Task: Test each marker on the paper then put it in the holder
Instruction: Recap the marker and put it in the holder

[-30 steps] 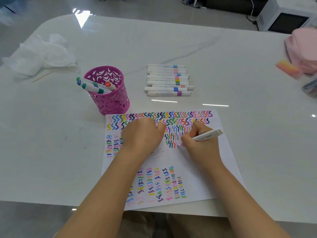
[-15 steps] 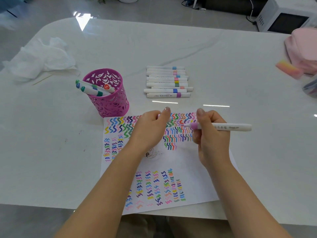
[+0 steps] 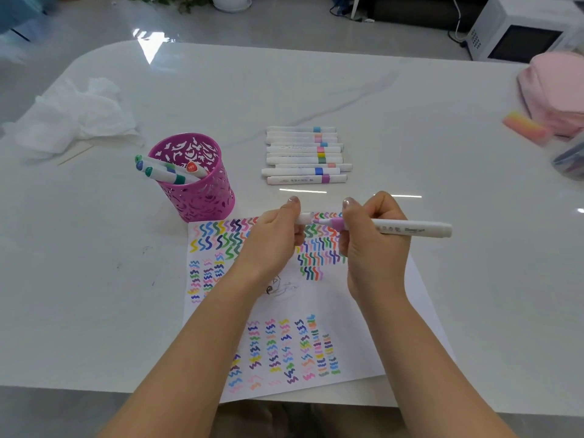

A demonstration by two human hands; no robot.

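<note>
Holding the lilac-tipped marker (image 3: 410,229) level above the top edge of the paper (image 3: 316,295), the right hand (image 3: 373,245) has its fingers curled round the barrel just behind the coloured collar. The left hand (image 3: 271,238) pinches the small white cap (image 3: 305,218) right at the nib, so capping looks to be the step in hand.

I'd judge the marker light and stiff, a smooth plastic tube that would roll if set down. It is best gripped mid-barrel, with the cap pushed on straight so the soft nib isn't crushed.

The purple holder (image 3: 192,178) stands on the table (image 3: 410,99), touching the paper's far left corner. It looks light and cut through with holes. Several tested markers (image 3: 167,169) lean out over its left rim, so a careless drop could nudge it.

Between the right hand and the holder sits the left hand and forearm, which would have to give way. A row of untested markers (image 3: 305,154) lies just beyond the hands. A crumpled tissue (image 3: 72,115) and a pink bag (image 3: 556,90) are well apart at the table's edges.
</note>
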